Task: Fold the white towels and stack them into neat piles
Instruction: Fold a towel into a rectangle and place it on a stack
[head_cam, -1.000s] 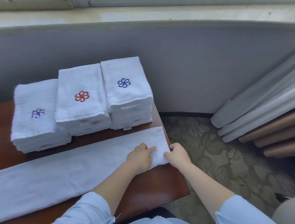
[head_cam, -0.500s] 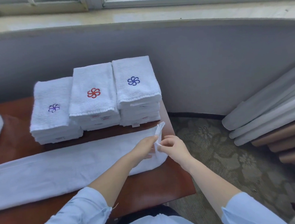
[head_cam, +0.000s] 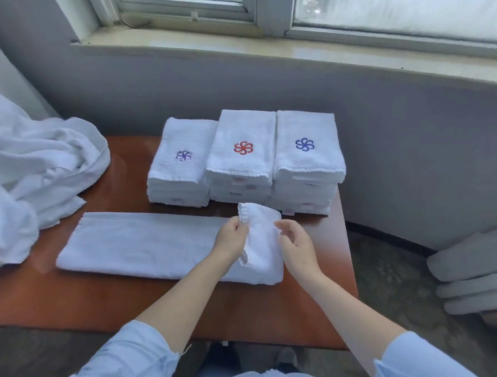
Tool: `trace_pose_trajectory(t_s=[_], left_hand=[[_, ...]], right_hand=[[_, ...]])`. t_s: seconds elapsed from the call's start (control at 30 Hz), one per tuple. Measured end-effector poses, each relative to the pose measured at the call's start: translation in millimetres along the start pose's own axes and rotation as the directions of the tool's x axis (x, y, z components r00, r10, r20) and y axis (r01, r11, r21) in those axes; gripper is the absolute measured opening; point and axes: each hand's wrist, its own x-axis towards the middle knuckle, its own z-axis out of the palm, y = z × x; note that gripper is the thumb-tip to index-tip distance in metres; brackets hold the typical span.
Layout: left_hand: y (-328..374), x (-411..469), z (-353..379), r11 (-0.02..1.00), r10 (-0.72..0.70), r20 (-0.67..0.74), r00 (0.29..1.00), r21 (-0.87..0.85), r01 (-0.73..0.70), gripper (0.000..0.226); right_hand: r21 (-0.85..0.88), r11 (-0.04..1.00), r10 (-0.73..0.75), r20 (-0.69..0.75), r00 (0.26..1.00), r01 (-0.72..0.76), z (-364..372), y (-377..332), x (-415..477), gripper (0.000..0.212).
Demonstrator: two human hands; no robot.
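the left hand [head_cam: 231,241] is pinching the hemmed end of the long white terry towel [head_cam: 144,245], holding it raised above the reddish-brown wooden table [head_cam: 115,293]. the right hand [head_cam: 299,247] is curling its fingers [head_cam: 285,225] at that end's other edge; whether they are gripping it, i cannot tell. the remaining strip is lying flat leftward of the fingers, with three stacks of folded white towels [head_cam: 245,164] sitting just beyond them.

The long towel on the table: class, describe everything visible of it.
The long towel is white terry, folded into a strip and lying flat on the reddish-brown table in front of three towel stacks. Its right end is lifted and turned back. The left hand pinches its ribbed hem; the right hand is at the flap's other edge, grip unclear.
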Motion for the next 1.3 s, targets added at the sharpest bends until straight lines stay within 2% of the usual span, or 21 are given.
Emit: trace_pose_trajectory(t_s=[0.13,0.23,0.37,0.6,0.63,0.7,0.73,0.8,0.87,0.93,1.0,1.1,1.3], left_hand=[[-15.8,1.8,-43.9,0.998,0.051,-0.035,0.998,0.043,-0.050,0.025],[-33.3,10.2,-75.8,0.996,0.053,-0.030,0.998,0.070,-0.051,0.027],[-56.5,26.0,-111.4,0.997,0.036,-0.001,0.999,0.073,-0.035,0.029],[-94.0,59.3,-152.3,0.993,-0.018,0.067,0.998,0.120,0.010,0.016],[-97.9,63.0,-156.0,0.989,-0.022,0.081,0.997,0.146,0.010,0.019],[-101.6,67.8,-161.5,0.963,-0.008,0.071,0.997,0.271,-0.012,0.040],[-101.9,68.3,-163.6,0.918,0.037,0.023,0.999,0.394,-0.043,0.049],[-102.4,67.5,-164.9,0.738,0.270,-0.038,0.962,0.650,-0.182,0.057],[-102.8,67.3,-160.8,0.527,0.450,0.131,0.884,0.759,-0.381,0.056],[-109.9,70.8,-153.3,0.341,0.452,0.368,0.813,0.771,-0.538,0.055],[-123.1,76.9,-148.4,0.199,0.387,0.507,0.770,0.769,-0.607,0.059],[-141.5,88.2,-153.0,0.148,0.354,0.539,0.764,0.775,-0.615,0.064],[-153.8,98.5,-160.0,0.170,0.397,0.526,0.752,0.763,-0.624,0.083]], right_hand=[[-0.311,0.935,-0.147,0.098,0.984,0.170,28.3,-1.7,2.7,0.044],[-0.448,0.864,-0.155,0.201,0.967,0.232,53.7,-0.9,5.8,0.053],[-0.538,0.808,-0.130,0.234,0.964,0.239,87.7,3.0,4.8,0.059],[-0.708,0.683,-0.047,0.203,0.978,0.180,136.7,9.2,9.0,0.060],[-0.730,0.662,-0.037,0.194,0.980,0.169,141.9,9.9,9.8,0.061],[-0.781,0.606,-0.025,0.168,0.985,0.149,150.9,11.9,11.5,0.061],[-0.804,0.576,-0.029,0.158,0.987,0.146,155.1,12.5,12.8,0.061],[-0.838,0.525,-0.057,0.145,0.988,0.153,163.6,12.5,17.3,0.060],[-0.861,0.482,-0.085,0.141,0.986,0.165,170.8,12.9,23.9,0.059],[-0.880,0.445,-0.069,0.150,0.986,0.165,175.0,15.6,29.7,0.058],[-0.893,0.425,-0.028,0.151,0.988,0.148,175.6,21.9,32.9,0.058],[-0.895,0.424,-0.023,0.146,0.989,0.142,174.6,32.3,34.1,0.060],[-0.923,0.362,-0.038,0.128,0.991,0.133,175.8,46.9,34.9,0.062]])
